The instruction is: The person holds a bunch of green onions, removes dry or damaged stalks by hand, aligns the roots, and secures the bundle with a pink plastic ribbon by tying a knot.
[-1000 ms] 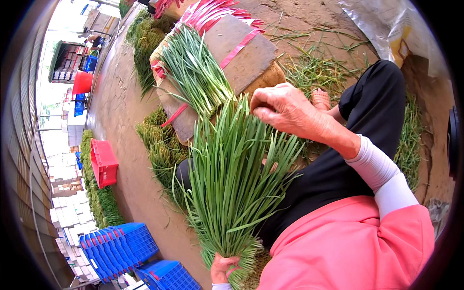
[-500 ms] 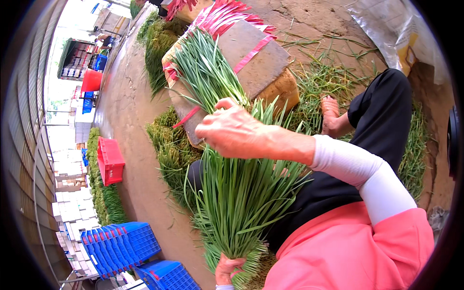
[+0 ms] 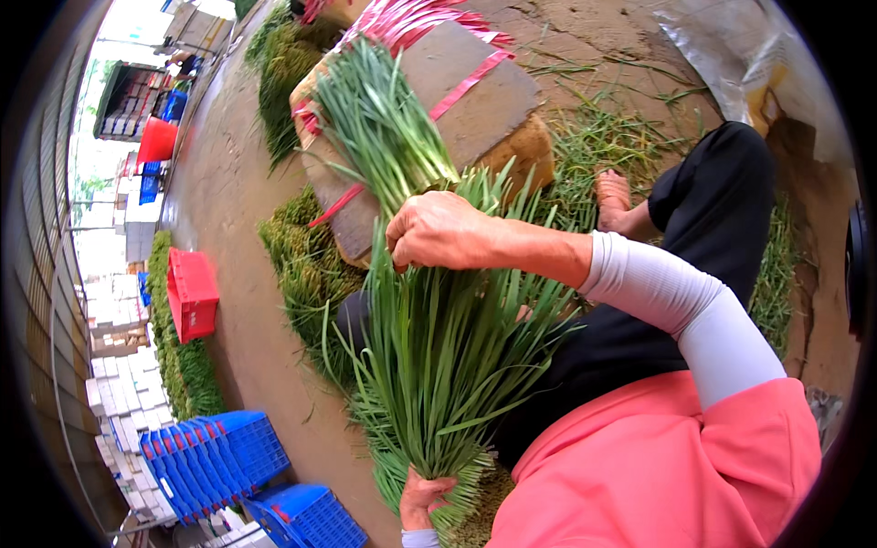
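A large fan of long flat green leaves, like garlic chives (image 3: pixel 448 365), spreads across my lap. My left hand (image 3: pixel 425 495) is wrapped round its gathered lower end. Over the fan's upper leaves is my right hand (image 3: pixel 443 233), fingers curled closed; what they pinch, if anything, is hidden. Just beyond it, another bunch of chives (image 3: pixel 379 119) lies on a board-topped wooden block (image 3: pixel 493 100). A red tie strip (image 3: pixel 470 84) crosses the board, and a second strip (image 3: pixel 336 205) sticks out under that bunch.
Many red strips (image 3: pixel 420 23) lie at the block's far end. Chive piles (image 3: pixel 306 251) stand left of it, loose leaves (image 3: pixel 621 137) litter the floor at right. Farther left are a red crate (image 3: pixel 192 294), stacked blue crates (image 3: pixel 215 461) and white boxes (image 3: pixel 128 388).
My right hand has come down slightly onto the fan's upper leaves and its fingers have curled tighter. My left hand keeps its hold. The whole view has shifted a little.
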Action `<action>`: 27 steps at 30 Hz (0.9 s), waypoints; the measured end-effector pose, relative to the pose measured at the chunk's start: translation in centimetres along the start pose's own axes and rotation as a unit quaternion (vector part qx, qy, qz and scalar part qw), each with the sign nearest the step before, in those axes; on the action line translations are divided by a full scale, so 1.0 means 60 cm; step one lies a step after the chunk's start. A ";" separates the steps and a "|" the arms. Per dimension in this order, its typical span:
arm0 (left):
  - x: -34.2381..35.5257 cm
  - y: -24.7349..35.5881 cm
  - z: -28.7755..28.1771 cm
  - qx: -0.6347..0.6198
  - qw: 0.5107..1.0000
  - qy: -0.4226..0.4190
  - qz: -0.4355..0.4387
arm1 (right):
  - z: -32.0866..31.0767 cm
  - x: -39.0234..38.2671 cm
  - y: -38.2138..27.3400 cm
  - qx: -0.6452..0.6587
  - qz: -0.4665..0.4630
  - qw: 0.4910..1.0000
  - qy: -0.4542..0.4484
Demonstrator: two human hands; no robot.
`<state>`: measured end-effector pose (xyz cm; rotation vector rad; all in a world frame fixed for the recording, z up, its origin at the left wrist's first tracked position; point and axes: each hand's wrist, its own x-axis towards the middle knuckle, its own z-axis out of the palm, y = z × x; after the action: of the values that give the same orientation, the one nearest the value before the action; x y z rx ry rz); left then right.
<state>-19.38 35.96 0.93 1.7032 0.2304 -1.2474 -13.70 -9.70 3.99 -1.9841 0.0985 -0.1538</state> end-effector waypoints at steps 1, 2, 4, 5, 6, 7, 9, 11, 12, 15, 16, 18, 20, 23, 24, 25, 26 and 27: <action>-0.004 0.006 0.010 -0.021 1.000 0.020 0.012 | 0.001 -0.011 0.013 -0.082 -0.105 0.989 0.060; 0.000 0.002 0.008 -0.017 1.000 0.007 0.007 | -0.013 -0.021 0.031 -0.083 -0.143 0.982 0.090; 0.008 -0.008 -0.006 -0.006 1.000 -0.019 -0.005 | -0.063 -0.042 0.060 -0.088 -0.219 0.960 0.150; 0.006 -0.004 0.002 -0.020 1.000 -0.007 -0.010 | -0.096 -0.058 0.050 -0.028 -0.098 0.982 0.160; 0.009 -0.011 -0.005 -0.029 0.999 -0.017 -0.017 | -0.126 -0.076 0.044 0.035 0.023 0.985 0.167; 0.009 -0.024 -0.019 -0.037 0.999 -0.025 -0.022 | -0.135 -0.090 0.060 -0.071 -0.006 0.977 0.202; 0.012 -0.035 -0.033 -0.038 0.998 -0.046 -0.024 | -0.146 -0.120 0.095 -0.179 0.000 0.949 0.259; 0.017 -0.036 -0.038 -0.027 0.997 -0.068 -0.018 | -0.145 -0.149 0.122 -0.149 0.068 0.962 0.219; 0.017 -0.036 -0.038 -0.024 0.997 -0.068 -0.015 | -0.140 -0.162 0.124 -0.119 0.109 0.973 0.164; 0.015 -0.028 -0.028 -0.015 0.998 -0.059 -0.012 | -0.092 -0.185 0.167 -0.206 0.092 0.966 0.127; 0.011 -0.024 -0.025 -0.015 0.999 -0.052 -0.010 | -0.082 -0.185 0.175 -0.211 0.084 0.971 0.079; 0.005 -0.015 -0.015 -0.023 0.999 -0.037 -0.009 | -0.067 -0.188 0.186 -0.197 0.030 0.978 0.058; 0.002 -0.013 -0.011 -0.015 0.999 -0.051 -0.007 | -0.052 -0.186 0.193 -0.208 0.004 0.977 0.033; 0.003 -0.011 -0.004 0.011 0.999 -0.043 0.006 | -0.037 -0.188 0.205 -0.254 -0.032 0.966 0.030; 0.003 -0.015 -0.006 0.021 0.999 -0.033 0.010 | -0.032 -0.187 0.208 -0.271 -0.033 0.962 0.019; 0.002 -0.026 -0.019 0.054 0.998 -0.027 0.002 | -0.032 -0.183 0.198 -0.280 0.007 0.960 -0.025; -0.001 -0.019 -0.007 0.031 0.999 -0.033 -0.002 | -0.036 -0.183 0.199 -0.273 0.025 0.961 -0.045; -0.001 -0.010 0.007 0.008 0.999 -0.039 -0.007 | -0.034 -0.186 0.204 -0.244 0.040 0.968 -0.034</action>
<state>-20.04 35.97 0.66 1.6644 0.1856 -1.3261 -25.05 -14.95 -7.08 -2.4700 0.1874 -0.0063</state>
